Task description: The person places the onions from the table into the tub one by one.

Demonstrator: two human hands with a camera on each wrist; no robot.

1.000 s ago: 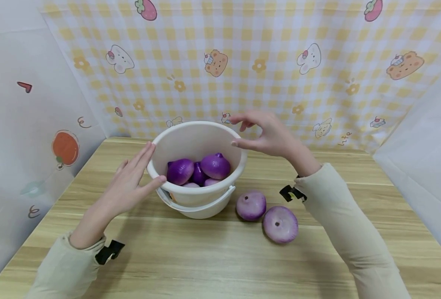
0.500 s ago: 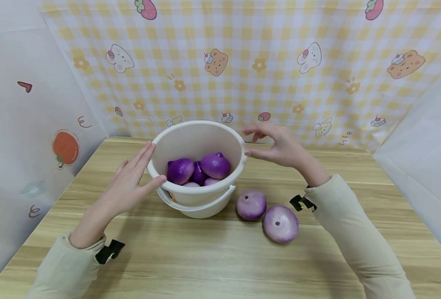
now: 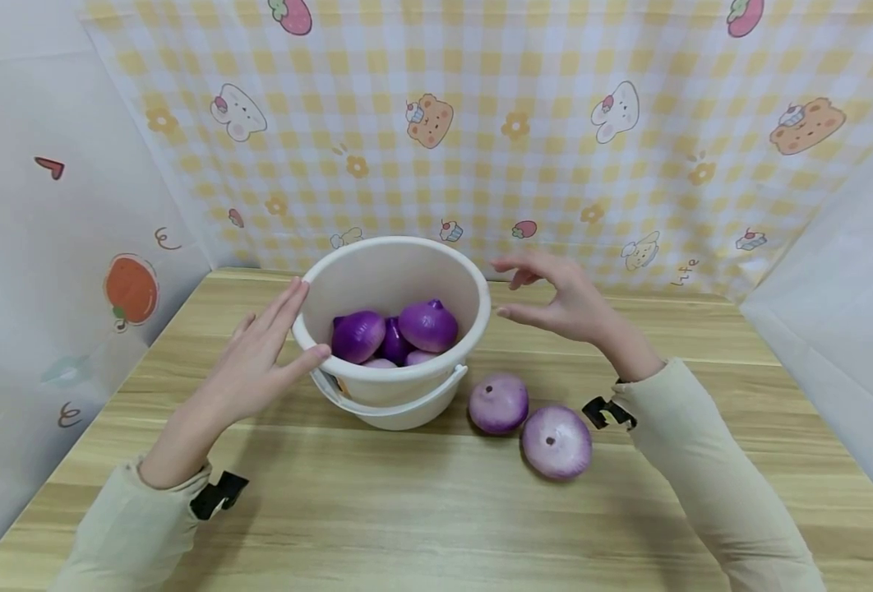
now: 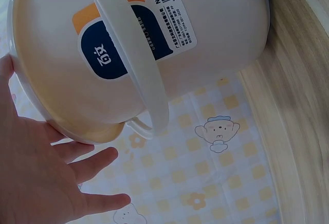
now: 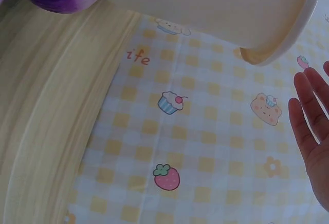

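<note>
A white bucket stands on the table, with several purple onions inside. My left hand rests on its left rim, thumb and fingers spread. In the left wrist view, the fingers are straight against the rim, and the handle hangs across the labelled wall. Right of the bucket, apart from its rim, my right hand hovers with nothing in it, fingers slightly bent. Two onions lie on the table by the bucket's right side, one nearer and one farther right. Lower onions in the bucket are partly hidden.
The wooden table reaches back to a yellow checked cloth with cartoon prints. White sheets hang at both sides. Each sleeve has a black clip at the wrist.
My right hand has moved right and a little toward me, away from the bucket's right rim. The left hand, bucket and onions stay in place.
</note>
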